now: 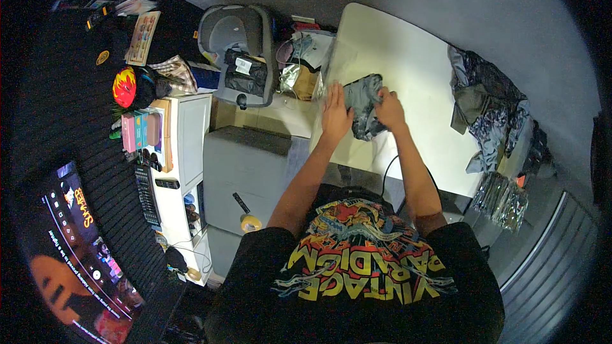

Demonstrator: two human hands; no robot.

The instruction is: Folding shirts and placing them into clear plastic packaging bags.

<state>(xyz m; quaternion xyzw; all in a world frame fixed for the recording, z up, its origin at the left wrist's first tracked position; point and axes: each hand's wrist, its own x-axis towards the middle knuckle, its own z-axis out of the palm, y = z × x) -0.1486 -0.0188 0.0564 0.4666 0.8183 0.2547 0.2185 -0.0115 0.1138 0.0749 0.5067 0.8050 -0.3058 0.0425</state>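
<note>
A small folded garment (363, 107), dark grey-green with a blotchy pattern, lies on the white table in front of me. My left hand (336, 114) rests along its left side, fingers stretched out and close together, pointing away from me. On the other side, my right hand (390, 111) has its fingers bent onto the garment's right edge, pinching it; the fingertips are partly hidden. Something clear and shiny, perhaps thin plastic, shows faintly beside the left fingers, too blurred to make out.
The white table (421, 64) has a heap of crumpled dark and grey clothes (488, 108) at its right edge. Clear plastic packets (500, 200) lie nearer on the right. Left stand a grey child car seat (237, 51), a white cabinet (191, 134) and a lit screen (89, 248).
</note>
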